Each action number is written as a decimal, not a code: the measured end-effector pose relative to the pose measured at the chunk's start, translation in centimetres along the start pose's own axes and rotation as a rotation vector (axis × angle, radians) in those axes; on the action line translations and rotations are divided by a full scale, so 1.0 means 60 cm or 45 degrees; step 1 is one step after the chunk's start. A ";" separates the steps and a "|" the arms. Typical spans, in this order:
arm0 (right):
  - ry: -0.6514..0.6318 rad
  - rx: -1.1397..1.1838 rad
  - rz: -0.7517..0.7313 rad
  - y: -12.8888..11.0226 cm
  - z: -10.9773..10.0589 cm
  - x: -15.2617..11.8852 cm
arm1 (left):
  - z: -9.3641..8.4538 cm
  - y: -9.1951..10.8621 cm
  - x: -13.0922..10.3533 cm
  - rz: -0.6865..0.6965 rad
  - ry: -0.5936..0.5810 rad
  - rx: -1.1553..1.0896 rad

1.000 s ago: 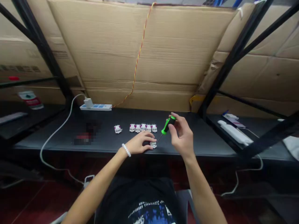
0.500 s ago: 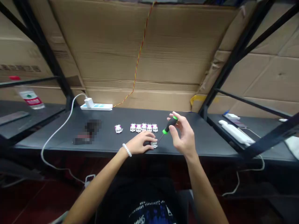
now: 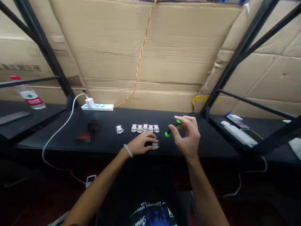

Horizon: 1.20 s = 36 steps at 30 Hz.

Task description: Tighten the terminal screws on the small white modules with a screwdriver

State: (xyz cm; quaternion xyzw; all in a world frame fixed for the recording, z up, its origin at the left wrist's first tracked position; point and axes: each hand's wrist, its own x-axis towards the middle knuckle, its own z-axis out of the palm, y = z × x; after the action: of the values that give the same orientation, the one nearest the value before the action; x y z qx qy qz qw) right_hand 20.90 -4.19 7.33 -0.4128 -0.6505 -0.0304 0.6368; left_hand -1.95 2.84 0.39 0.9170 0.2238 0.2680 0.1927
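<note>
My left hand (image 3: 143, 142), with a white bracelet at the wrist, grips a small white part (image 3: 155, 145) near the table's front edge. A black and green screwdriver (image 3: 173, 128) is held in the fingers of my right hand (image 3: 188, 135). Its thin shaft slants down to the left, with the tip at or close to the part's right side; exact contact is too small to tell. Behind my left hand, several white and purple parts (image 3: 145, 127) stand in a row. One similar part (image 3: 119, 129) lies apart to their left.
A white power strip (image 3: 97, 107) with a plugged-in charger sits at the back left of the black table (image 3: 108, 119). Its white cable hangs over the front edge. Black metal posts flank the table. A bottle (image 3: 31, 97) is at far left, a white device (image 3: 238, 133) at right.
My right hand and the screwdriver handle have moved slightly right, and the fingers have curled more around the handle. My left hand stays on the small part. The picture has brightened at the cardboard.
</note>
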 end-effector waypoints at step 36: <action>-0.135 0.179 0.114 -0.002 0.015 -0.010 | 0.002 0.000 0.001 -0.006 -0.011 -0.021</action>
State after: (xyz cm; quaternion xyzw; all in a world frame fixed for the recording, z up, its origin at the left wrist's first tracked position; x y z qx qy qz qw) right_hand 20.02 -4.10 6.70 -0.3966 -0.6647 0.0657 0.6297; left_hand -1.83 2.86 0.33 0.9160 0.2227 0.2655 0.2020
